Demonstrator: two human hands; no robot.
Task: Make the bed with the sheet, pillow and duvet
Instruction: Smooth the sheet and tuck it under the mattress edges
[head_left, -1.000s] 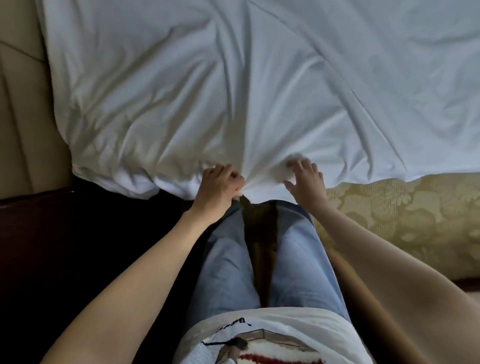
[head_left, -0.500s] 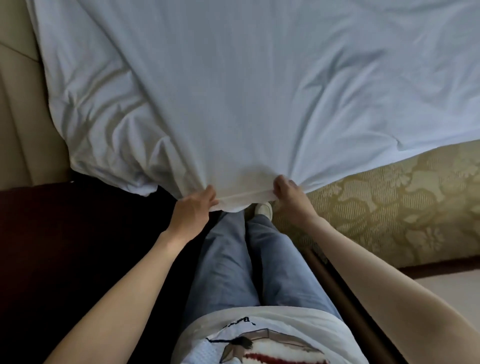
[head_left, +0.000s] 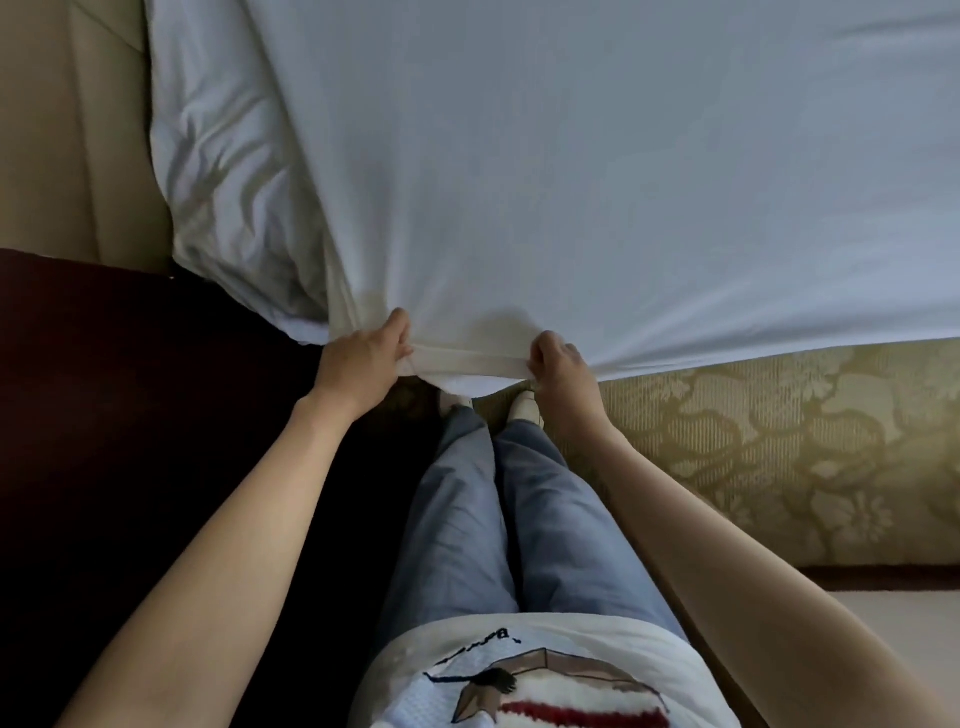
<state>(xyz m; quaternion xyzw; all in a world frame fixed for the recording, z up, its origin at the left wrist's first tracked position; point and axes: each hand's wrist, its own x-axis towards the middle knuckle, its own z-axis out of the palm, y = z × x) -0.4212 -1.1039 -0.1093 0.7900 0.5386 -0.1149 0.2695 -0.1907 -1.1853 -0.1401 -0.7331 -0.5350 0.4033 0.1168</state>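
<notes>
A white sheet is spread taut over the bed and fills the upper part of the view. My left hand grips its near edge, fingers curled round the hem. My right hand pinches the same hem a little to the right. The stretch of hem between the two hands is pulled tight and lifted off the bed side. At the left, by the headboard, the sheet lies bunched and creased. No pillow or duvet is in view.
The bed base with gold floral fabric shows below the sheet at right. A beige padded headboard stands at left, a dark nightstand beneath it. My legs and shoes are close against the bed; pale floor lies at lower right.
Both hands have pulled the sheet edge toward me and apart. The folds across the sheet have smoothed out, and it now lies flat and taut.
</notes>
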